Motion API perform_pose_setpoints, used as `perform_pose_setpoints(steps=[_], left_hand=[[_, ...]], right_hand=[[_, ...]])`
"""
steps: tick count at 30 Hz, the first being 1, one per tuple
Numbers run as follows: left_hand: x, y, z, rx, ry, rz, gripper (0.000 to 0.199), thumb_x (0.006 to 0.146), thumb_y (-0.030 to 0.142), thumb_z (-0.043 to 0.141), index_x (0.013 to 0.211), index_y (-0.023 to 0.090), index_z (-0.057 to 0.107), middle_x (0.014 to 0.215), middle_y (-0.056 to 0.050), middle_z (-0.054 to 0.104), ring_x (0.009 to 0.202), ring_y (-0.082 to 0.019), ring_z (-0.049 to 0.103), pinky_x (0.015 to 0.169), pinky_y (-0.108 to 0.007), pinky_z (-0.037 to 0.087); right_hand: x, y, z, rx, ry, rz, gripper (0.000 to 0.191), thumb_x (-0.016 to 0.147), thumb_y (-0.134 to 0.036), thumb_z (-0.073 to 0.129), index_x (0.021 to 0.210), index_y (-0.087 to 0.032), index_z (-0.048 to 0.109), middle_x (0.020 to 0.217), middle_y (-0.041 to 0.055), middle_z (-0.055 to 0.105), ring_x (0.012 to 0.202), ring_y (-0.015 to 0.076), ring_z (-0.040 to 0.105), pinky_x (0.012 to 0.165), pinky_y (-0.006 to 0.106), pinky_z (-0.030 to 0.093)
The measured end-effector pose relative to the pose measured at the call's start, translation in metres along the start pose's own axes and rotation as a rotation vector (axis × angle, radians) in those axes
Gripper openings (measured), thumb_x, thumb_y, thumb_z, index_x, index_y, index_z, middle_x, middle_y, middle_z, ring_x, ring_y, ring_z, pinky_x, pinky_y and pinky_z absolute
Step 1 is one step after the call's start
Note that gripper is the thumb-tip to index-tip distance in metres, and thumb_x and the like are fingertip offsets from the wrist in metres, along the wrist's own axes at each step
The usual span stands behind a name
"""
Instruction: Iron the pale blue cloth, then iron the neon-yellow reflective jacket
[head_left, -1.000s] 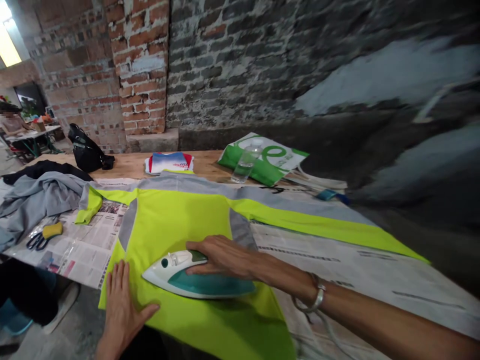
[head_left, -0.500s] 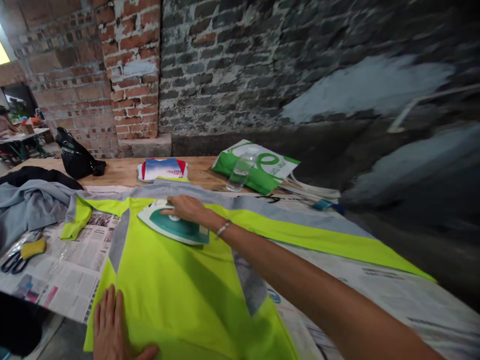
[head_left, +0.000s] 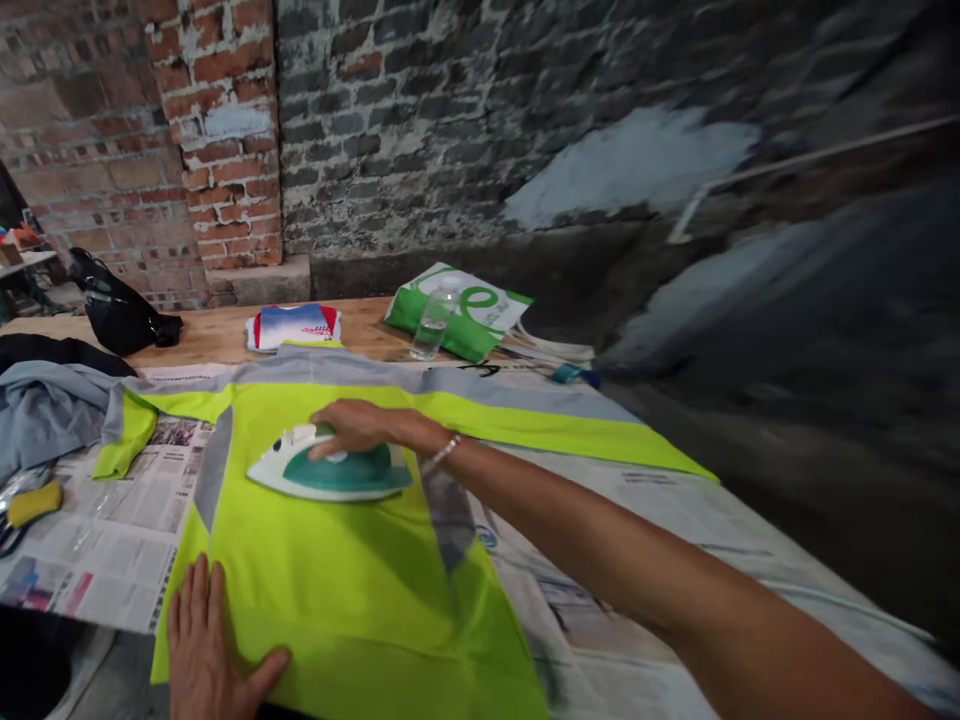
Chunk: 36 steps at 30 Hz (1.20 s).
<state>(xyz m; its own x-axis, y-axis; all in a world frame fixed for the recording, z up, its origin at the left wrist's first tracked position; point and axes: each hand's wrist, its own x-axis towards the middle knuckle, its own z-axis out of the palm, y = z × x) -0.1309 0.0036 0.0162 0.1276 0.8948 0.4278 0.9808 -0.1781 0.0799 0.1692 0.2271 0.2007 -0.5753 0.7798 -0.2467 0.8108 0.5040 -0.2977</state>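
A neon yellow and grey long-sleeved shirt (head_left: 322, 570) lies spread over newspaper on the table. My right hand (head_left: 358, 428) is wrapped round the handle of a white and teal clothes iron (head_left: 337, 475), whose soleplate rests on the shirt's upper middle, tip pointing left. My left hand (head_left: 210, 640) lies flat on the shirt's lower left corner, fingers stretched and thumb spread. One sleeve reaches far to the right; the other ends at the left in a yellow cuff (head_left: 126, 445).
Grey cloth (head_left: 49, 405) and yellow-handled scissors (head_left: 30, 505) lie at the left. Along the back are a black bag (head_left: 112, 305), a folded white, blue and red garment (head_left: 294, 327), a clear bottle (head_left: 431, 325) and a green-white bag (head_left: 472, 310). A brick wall (head_left: 390, 130) stands behind.
The iron has moved down the shirt with my right hand and turned to lie more level. My left hand stays at the lower left corner. The view has shifted right.
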Motion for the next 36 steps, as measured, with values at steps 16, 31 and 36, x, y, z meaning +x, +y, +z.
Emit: perform_pose_setpoints(steps=[16, 31, 36], left_hand=[[0.003, -0.009, 0.000, 0.012, 0.027, 0.060, 0.108, 0.076, 0.069, 0.062, 0.159, 0.017, 0.016, 0.161, -0.021, 0.035, 0.145, -0.042, 0.038, 0.117, -0.059, 0.029], [0.011, -0.006, -0.008, 0.072, 0.094, 0.168, 0.110, 0.078, 0.075, 0.054, 0.160, 0.009, 0.018, 0.158, -0.026, 0.036, 0.137, -0.045, 0.043, 0.108, -0.058, 0.035], [0.011, -0.003, -0.010, 0.070, 0.081, 0.139, 0.108, 0.079, 0.076, 0.053, 0.159, 0.012, 0.019, 0.157, -0.024, 0.038, 0.139, -0.043, 0.042, 0.110, -0.058, 0.034]], right_hand=[[-0.073, -0.032, 0.036, -0.070, 0.075, 0.033, 0.039, 0.094, -0.054, 0.067, 0.113, -0.020, 0.067, 0.097, 0.0100, 0.074, 0.095, 0.0279, 0.069, 0.069, 0.028, 0.040], [0.049, 0.121, -0.030, -0.073, 0.217, 0.296, 0.047, 0.091, -0.056, 0.065, 0.111, -0.014, 0.071, 0.105, 0.0110, 0.073, 0.086, 0.0223, 0.065, 0.065, 0.026, 0.039], [0.007, 0.087, -0.014, 0.074, 0.090, 0.129, 0.049, 0.088, -0.063, 0.065, 0.099, -0.015, 0.070, 0.095, 0.0076, 0.073, 0.079, 0.0201, 0.063, 0.061, 0.025, 0.036]])
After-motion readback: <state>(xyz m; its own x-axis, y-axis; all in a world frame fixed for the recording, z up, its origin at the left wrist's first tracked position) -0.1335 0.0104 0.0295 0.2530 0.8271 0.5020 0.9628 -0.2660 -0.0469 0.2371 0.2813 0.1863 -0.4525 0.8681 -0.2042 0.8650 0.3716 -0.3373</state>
